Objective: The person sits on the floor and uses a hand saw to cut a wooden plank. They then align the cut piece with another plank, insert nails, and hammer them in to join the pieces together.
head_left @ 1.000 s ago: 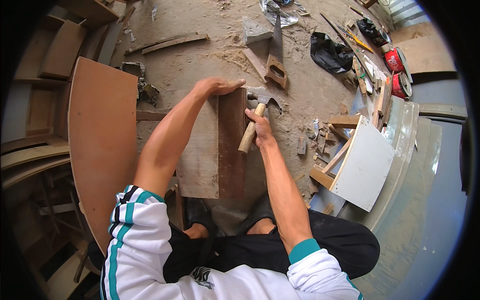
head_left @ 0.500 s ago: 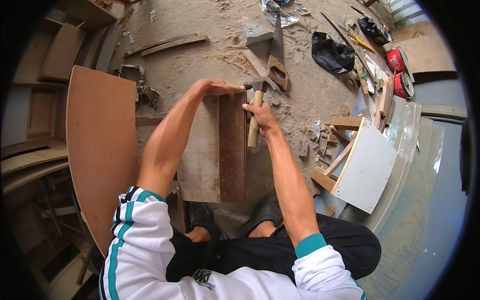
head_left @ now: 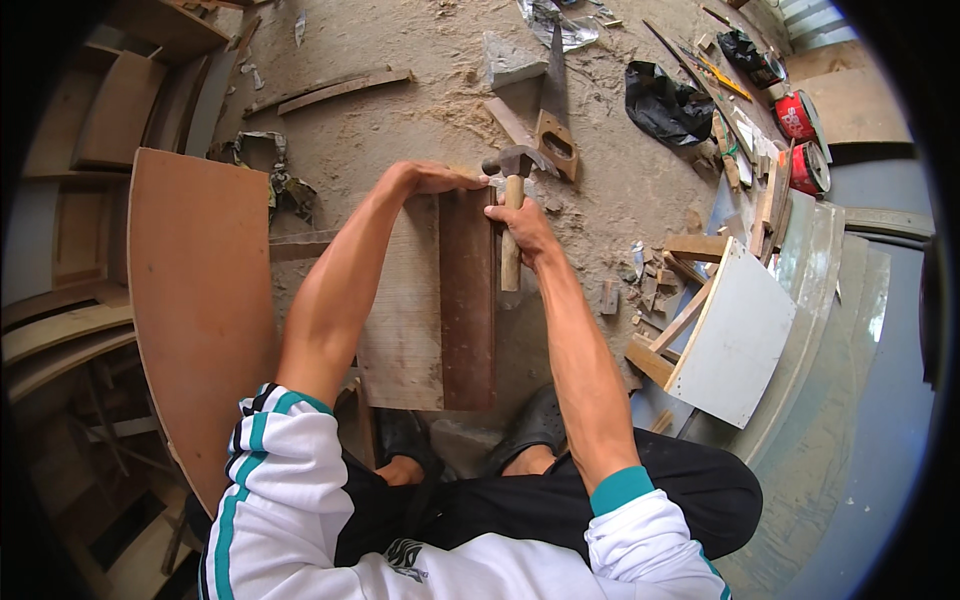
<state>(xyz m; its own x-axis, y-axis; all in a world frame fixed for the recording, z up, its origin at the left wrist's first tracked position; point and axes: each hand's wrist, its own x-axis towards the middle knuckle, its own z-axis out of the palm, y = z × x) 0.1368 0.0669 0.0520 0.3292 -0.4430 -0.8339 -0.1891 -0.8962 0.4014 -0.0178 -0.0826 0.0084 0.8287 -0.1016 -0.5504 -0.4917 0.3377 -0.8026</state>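
My right hand [head_left: 525, 228] is closed round the wooden handle of a claw hammer [head_left: 512, 195]. The hammer's head lies just past the far end of a wooden workpiece, close to my left fingertips. That workpiece [head_left: 400, 310] stands between my feet, with a pale broad face and a dark reddish-brown strip along its right side. Over its far edge bends my left hand [head_left: 440, 178], fingers pressed together and closed on that end. Whether a nail sits between the left fingertips is too small to tell.
A large orange-brown panel [head_left: 200, 300] stands at my left. Beyond the workpiece lie a handsaw [head_left: 557, 140] and a concrete chunk [head_left: 512, 62]. A black plastic bag [head_left: 668, 105], red cans [head_left: 795, 118] and a white board on a wooden frame [head_left: 735, 335] are at the right.
The hammer has moved slightly, its head turning a little. The workpiece's near end appears slightly closer to me. Both hands keep their holds.
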